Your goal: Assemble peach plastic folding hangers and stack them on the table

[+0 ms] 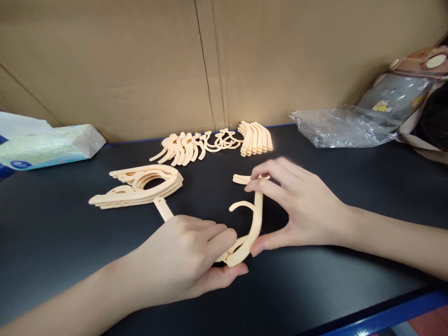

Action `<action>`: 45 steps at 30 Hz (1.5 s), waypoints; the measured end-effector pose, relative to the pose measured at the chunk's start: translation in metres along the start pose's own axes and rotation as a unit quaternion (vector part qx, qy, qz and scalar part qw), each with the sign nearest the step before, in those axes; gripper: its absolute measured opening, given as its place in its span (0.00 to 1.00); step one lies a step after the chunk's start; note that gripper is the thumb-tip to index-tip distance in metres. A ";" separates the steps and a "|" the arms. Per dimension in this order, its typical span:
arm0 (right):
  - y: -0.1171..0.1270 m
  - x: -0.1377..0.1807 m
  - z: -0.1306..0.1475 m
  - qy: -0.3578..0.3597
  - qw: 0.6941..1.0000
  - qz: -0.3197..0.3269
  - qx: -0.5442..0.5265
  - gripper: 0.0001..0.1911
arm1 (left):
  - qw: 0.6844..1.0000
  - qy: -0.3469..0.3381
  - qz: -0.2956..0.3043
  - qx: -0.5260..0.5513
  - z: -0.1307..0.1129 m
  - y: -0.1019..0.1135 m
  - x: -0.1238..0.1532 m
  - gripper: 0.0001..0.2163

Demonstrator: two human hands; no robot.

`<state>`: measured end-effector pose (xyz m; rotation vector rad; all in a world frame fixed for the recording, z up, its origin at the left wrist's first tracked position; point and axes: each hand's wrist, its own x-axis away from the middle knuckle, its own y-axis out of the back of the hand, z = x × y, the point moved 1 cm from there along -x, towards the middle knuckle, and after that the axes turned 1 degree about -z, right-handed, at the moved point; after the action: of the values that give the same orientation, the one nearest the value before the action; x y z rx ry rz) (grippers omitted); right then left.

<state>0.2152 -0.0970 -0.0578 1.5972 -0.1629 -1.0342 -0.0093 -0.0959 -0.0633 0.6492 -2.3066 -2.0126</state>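
A cream plastic folding hanger [257, 217] is held between both hands, with its small curved hook pointing left. My left hand [196, 256] is closed round one arm of it, and that arm's end sticks out behind the knuckles. My right hand [297, 205] grips the other arm, fingers at its far end and thumb low on its side. Just beyond my right fingertips lies a short cream piece [241, 179], partly covered by them. To the left, a stack of folded cream hangers [161, 189] lies on the black table [287, 289].
At the back lie rows of loose hanger parts: curved arms [184, 149], hooks [220, 141] and straighter arms [255, 138]. A tissue pack [56, 144] is at left. A clear plastic bag [343, 128] and a bottle [395, 98] are at right. Cardboard [140, 65] stands behind.
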 end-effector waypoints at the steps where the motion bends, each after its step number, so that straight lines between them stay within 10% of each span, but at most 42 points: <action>1: 0.000 0.000 0.001 0.006 1.000 -0.009 0.004 0.40 | 1.000 0.001 0.000 -0.002 0.000 0.001 0.000 0.10; 13: -0.005 0.006 0.009 0.155 0.988 -0.004 -0.006 0.12 | 1.000 0.026 0.011 -0.003 -0.001 0.001 -0.002 0.11; 45: -0.004 0.002 0.007 0.125 0.984 0.120 -0.042 0.17 | 0.999 0.009 0.017 0.028 -0.003 0.003 -0.001 0.08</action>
<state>0.2101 -0.1024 -0.0617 1.5713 -0.1347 -0.6420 -0.0089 -0.0980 -0.0596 0.6235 -2.3556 -1.9253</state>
